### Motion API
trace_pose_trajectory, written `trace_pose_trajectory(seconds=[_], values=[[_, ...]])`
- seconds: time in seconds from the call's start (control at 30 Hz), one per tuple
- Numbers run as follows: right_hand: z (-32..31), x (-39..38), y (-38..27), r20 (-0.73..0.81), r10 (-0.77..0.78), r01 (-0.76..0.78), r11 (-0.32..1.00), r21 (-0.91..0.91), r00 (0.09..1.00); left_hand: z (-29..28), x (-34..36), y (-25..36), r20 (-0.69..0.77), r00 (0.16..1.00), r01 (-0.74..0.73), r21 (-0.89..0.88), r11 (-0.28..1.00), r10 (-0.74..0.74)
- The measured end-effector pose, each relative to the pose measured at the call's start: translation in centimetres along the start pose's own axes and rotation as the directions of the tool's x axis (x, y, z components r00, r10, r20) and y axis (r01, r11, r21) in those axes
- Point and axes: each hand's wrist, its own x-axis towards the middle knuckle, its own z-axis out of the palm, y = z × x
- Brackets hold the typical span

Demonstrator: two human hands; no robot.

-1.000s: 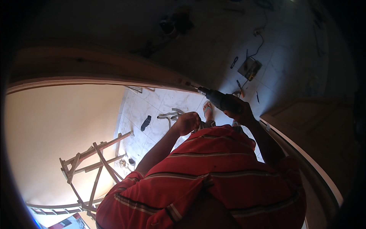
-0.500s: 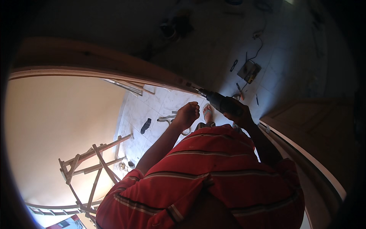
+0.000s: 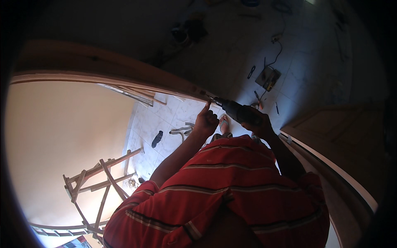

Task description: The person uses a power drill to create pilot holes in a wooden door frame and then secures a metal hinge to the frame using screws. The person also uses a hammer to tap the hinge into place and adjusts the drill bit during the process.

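Note:
My right hand (image 3: 255, 125) grips a dark power drill (image 3: 236, 112), its bit pointed up-left at the edge of a wooden door frame (image 3: 165, 80), where small dark recesses show. My left hand (image 3: 206, 120) has its index finger stretched up by the bit, close to or touching the frame; I cannot tell which. Its other fingers are curled, and whatever they may hold is hidden. My sandalled foot (image 3: 224, 123) shows below the drill, on pale tiles.
Wooden scaffold (image 3: 101, 173) stands by the cream wall (image 3: 62, 128) at left. A wooden door (image 3: 337, 136) is at right. Beyond the frame lie a metal box (image 3: 268, 77), cords and tools on the tiled floor. A dark sandal (image 3: 157, 139) and several grey strips (image 3: 178, 132) lie lower left.
My left hand has risen toward the frame and drill bit, and its index finger has straightened upward. The drill has shifted slightly in my right hand's grip.

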Motion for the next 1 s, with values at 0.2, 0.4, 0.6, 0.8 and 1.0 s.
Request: trace_pose_trajectory(seconds=[0.2, 0.4, 0.6, 0.8, 1.0], values=[[0.3, -0.2, -0.3, -0.035, 0.017, -0.017, 1.000, 0.012, 0.999, 0.3, 0.3, -0.4, 0.024, 1.000, 0.007, -0.015, 1.000, -0.006], [0.0, -0.2, 0.1, -0.013, -0.026, 0.026, 1.000, -0.007, 1.000, -0.2, 1.5, -1.3, 0.022, 1.000, -0.016, -0.055, 0.998, 0.017], [-0.3, -0.1, 0.2, -0.002, -0.060, 0.060, 0.998, -0.011, 0.998, -0.9, 2.1, -0.9, -0.009, 1.000, 0.008, -0.006, 1.000, -0.008], [-0.5, -1.3, 0.0, -0.043, 0.115, -0.108, 0.983, 0.148, 0.992, 4.0, -2.8, -1.2, 0.232, 0.879, -0.142, 0.961, -0.237, 0.416], [-2.9, -4.1, 2.4, -0.157, 0.271, -0.218, 0.932, 0.289, 0.950, 12.0, -2.4, 0.9, 0.560, 0.813, -0.212, 0.029, -0.977, -0.161]])
